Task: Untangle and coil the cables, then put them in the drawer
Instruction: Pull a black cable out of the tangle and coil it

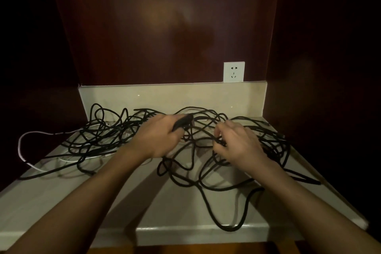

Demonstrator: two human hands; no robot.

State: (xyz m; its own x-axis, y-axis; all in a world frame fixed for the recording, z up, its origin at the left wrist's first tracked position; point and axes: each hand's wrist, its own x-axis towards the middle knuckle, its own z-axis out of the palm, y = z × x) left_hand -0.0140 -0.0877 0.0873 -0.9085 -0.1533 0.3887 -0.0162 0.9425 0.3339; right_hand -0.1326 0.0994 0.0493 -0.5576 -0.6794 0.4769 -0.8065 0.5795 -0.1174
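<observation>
Head view looks down on both hands working in a heap of cables. Fingers of the left hand (pixel 159 137) are curled round a dark, elongated plug-like end (pixel 182 122) of a black cable, its tip pointing up and to the right above the knuckles. Fingers of the right hand (pixel 237 140) are curled too, thumb and forefinger pinching a thin black strand (pixel 219 142) near the middle of the heap. Both forearms reach in from the lower edge.

Around the hands lies the tangled mass of black round cables (pixel 99 134), its loops crossing one another and spreading from the left side to the right side of the pale beige stone countertop (pixel 61 202). One thick black loop (pixel 228 228) hangs over the front edge. A thin white cable (pixel 22 136) arcs off the left edge and runs back under the black ones. Behind stands a low beige backsplash (pixel 165 97), and above it a white wall socket (pixel 234 72) on the dark reddish wooden wall panel (pixel 165 16).
</observation>
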